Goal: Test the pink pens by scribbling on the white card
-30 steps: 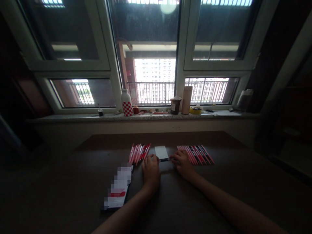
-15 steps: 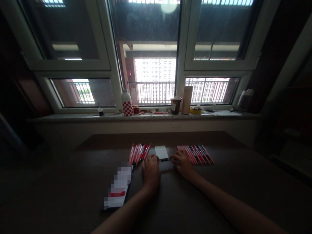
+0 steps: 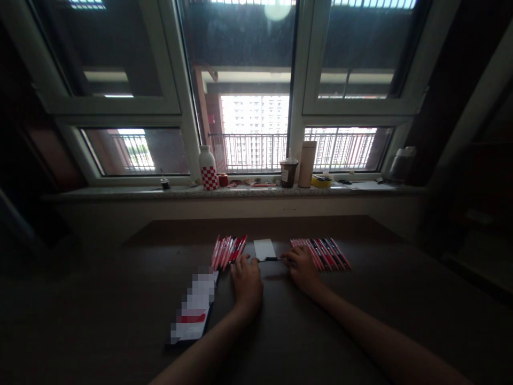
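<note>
A pen (image 3: 271,259) with a dark middle section lies crosswise between my two hands, just in front of a small white card (image 3: 264,249). My left hand (image 3: 247,280) has its fingers closed at the pen's left end. At the other end, the fingertips of my right hand (image 3: 301,267) pinch it; the finest detail is too small and dim to make out. Pink, red and dark pens (image 3: 228,251) lie side by side beyond my left hand. A second row of pink, red and black pens (image 3: 328,254) lies beside and partly behind my right hand.
A flat device with a lit, blurred screen (image 3: 196,307) lies left of my left forearm on the dark table (image 3: 140,267). On the windowsill (image 3: 248,193) stand a checked bottle (image 3: 208,170), a drink cup (image 3: 288,174), a tall flask (image 3: 307,164) and yellow tape (image 3: 321,182).
My hands have drawn slightly apart, and more of the pen shows between them. The card and both rows of pens stay in place.
</note>
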A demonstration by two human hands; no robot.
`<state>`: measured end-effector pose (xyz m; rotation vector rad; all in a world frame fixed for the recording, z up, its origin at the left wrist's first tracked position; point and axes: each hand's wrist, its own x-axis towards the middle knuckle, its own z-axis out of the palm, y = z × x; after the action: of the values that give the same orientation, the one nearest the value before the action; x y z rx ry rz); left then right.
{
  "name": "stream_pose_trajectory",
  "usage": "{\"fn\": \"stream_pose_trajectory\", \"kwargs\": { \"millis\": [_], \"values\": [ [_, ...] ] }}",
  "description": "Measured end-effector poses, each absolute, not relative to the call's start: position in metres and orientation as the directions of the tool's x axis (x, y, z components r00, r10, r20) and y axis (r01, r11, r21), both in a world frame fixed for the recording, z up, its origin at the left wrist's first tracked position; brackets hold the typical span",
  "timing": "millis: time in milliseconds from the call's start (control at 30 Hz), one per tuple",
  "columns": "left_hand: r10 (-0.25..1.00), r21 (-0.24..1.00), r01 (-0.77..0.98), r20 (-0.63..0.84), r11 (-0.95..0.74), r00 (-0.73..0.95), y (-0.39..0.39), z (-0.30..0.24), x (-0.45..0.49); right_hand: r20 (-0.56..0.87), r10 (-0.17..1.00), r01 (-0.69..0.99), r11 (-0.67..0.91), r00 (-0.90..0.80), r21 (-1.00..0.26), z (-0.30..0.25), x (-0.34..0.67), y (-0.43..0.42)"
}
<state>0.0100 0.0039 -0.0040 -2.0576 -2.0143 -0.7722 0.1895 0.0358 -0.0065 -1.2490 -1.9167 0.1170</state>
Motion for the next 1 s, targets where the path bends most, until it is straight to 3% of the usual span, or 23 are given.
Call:
{"fn": "stream_pose_trajectory", "kwargs": {
  "millis": [667,1000],
  "values": [
    [0.905,0.214,0.974,0.425,-0.081,-0.018,0.0081,-0.0023,0.0078,0.587,0.793,0.719,0.504,-0.164,-0.48,-0.006,0.1893,0.0349],
    [0.881,0.217,0.969,0.474,-0.121,0.004,0.0109,-0.0066,0.0064,0.569,0.805,0.717,0.497,-0.17,-0.489,-0.0071,0.19,0.0362]
  ]
}}
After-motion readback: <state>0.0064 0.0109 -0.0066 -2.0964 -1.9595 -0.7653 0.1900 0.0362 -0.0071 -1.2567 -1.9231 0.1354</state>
